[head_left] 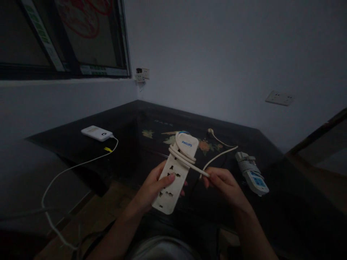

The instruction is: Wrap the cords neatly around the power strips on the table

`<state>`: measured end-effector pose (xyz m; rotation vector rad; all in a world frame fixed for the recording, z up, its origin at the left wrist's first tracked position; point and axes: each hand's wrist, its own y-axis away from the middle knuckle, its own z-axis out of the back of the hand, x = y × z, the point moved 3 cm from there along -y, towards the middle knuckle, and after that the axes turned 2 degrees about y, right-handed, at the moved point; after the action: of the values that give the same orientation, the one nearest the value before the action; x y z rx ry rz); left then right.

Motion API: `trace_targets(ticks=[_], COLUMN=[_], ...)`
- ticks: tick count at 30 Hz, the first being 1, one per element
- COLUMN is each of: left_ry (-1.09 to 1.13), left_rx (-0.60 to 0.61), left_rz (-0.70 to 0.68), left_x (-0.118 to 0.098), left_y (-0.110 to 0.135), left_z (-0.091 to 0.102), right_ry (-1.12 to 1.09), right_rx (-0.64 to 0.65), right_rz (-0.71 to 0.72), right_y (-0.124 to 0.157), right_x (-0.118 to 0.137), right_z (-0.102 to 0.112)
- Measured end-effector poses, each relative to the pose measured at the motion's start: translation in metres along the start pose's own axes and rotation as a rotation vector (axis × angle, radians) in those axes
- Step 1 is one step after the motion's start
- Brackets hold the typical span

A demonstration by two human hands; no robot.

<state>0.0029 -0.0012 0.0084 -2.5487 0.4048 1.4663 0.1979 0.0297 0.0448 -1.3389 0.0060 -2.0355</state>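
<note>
My left hand [151, 187] grips a white Philips power strip [176, 169] from its left side, thumb lying across the sockets. The strip's white cord [187, 159] is looped a few times around its upper end. My right hand [223, 184] pinches that cord just right of the strip. From there the cord runs up and right to its plug [210, 131], which lies on the dark table [151, 119].
A second power strip [253, 173], grey with blue sockets and its cord bundled, lies to the right on the table. A white power bank [97, 133] with a white cable [81, 164] sits at the left. Wall sockets [279, 98] are mounted above. A window [67, 36] is upper left.
</note>
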Motion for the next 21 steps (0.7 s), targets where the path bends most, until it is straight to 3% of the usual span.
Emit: trace_targets(ticks=[3, 8, 15, 21], left_ry=[0.025, 0.028, 0.187, 0.281], left_rx=[-0.025, -0.005, 0.140, 0.195], left_rz=[-0.039, -0.081, -0.008, -0.016], left_x=[0.000, 0.003, 0.007, 0.003], left_y=[0.000, -0.003, -0.002, 0.003], left_z=[0.001, 0.006, 0.002, -0.009], right_ry=[-0.024, 0.040, 0.076, 0.057], right_rx=[-0.083, -0.088, -0.127, -0.156], right_rz=[0.012, 0.063, 0.037, 0.124], right_y=[0.002, 0.012, 0.012, 0.005], right_x=[0.006, 0.025, 0.006, 0.006], right_z=[0.002, 0.001, 0.002, 0.003])
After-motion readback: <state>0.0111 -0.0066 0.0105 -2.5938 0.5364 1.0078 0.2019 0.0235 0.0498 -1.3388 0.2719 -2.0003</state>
